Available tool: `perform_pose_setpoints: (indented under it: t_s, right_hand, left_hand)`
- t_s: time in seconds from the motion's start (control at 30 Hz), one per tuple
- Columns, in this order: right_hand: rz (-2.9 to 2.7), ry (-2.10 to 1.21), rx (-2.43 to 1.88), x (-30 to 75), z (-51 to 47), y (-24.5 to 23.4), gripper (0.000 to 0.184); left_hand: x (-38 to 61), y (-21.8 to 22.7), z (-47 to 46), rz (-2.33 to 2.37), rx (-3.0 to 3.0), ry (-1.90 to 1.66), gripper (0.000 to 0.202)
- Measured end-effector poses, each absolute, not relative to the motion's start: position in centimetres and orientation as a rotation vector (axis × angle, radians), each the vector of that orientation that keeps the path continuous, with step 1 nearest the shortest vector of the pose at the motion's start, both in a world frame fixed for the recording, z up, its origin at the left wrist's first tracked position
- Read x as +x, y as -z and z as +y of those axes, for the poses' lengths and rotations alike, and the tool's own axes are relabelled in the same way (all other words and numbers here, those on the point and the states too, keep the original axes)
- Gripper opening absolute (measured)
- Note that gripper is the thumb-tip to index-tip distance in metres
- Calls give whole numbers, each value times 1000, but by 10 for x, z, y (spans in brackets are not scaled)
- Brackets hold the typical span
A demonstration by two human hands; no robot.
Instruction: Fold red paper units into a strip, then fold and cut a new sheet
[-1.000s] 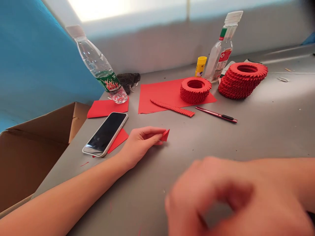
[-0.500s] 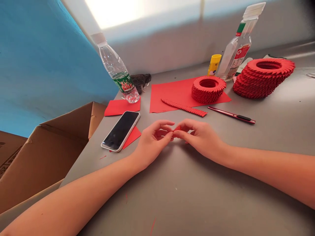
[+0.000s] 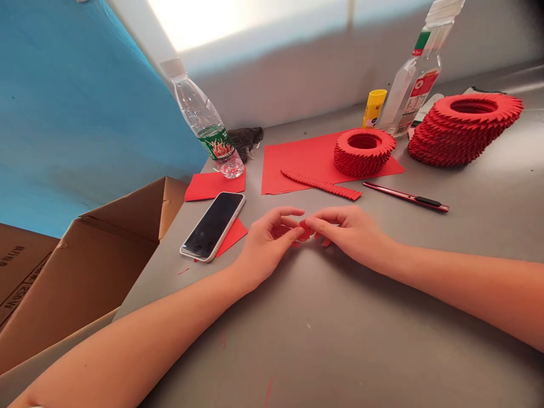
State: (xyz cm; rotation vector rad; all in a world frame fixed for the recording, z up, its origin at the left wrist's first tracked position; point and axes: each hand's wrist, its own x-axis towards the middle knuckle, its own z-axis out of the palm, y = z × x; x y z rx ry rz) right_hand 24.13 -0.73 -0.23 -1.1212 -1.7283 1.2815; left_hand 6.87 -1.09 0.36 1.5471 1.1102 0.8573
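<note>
My left hand [image 3: 272, 241] and my right hand [image 3: 346, 232] meet at the middle of the grey table [image 3: 382, 317]. Both pinch a small folded red paper piece [image 3: 305, 231] between their fingertips; most of it is hidden by the fingers. A phone [image 3: 213, 225] lies face up to the left of my left hand, on a small red paper scrap [image 3: 232, 236]. Behind the hands lie a strip of joined red folded pieces [image 3: 323, 185] and a red utility knife [image 3: 408, 197].
A red paper sheet [image 3: 297, 161] carries a small ring of folded red pieces [image 3: 364, 151]. A larger red ring stack [image 3: 465, 127] sits at the right back. A water bottle [image 3: 206, 124], glue stick [image 3: 374, 107], clear glue bottle [image 3: 414, 79] and open cardboard box [image 3: 85, 255] stand around.
My right hand came in from the near right and joined my left hand on the red paper piece. The view shifted, so the table items sit further right and up.
</note>
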Motion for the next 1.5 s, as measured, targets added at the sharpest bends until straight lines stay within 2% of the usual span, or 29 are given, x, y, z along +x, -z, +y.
perform_pose_setpoints:
  t_s: [0.43,0.7,0.83,0.97,1.17,1.33,1.5]
  right_hand:
    - [-1770,-1017,-1149,242,-7,6,19]
    - [-1831,-1005,-1151,239,-7,9,8]
    - [-2004,-711,-1157,240,-9,13,4]
    - [-2198,-324,-1146,240,-10,15,11]
    - [-2320,-162,-990,242,-8,17,16]
    - [-2291,-222,-943,247,-3,15,20]
    - [-1994,-707,-1044,247,-1,11,12]
  left_hand:
    - [69,-3,-9,1129,1562,-791,30]
    - [69,-5,-12,1206,1595,-817,26]
    - [70,-2,-11,1166,1533,-812,27]
    - [69,0,-9,1129,1462,-799,25]
    - [67,-1,-7,1037,1355,-815,24]
    - [67,-2,-6,971,1321,-822,35]
    - [65,1,-5,1018,1469,-903,37]
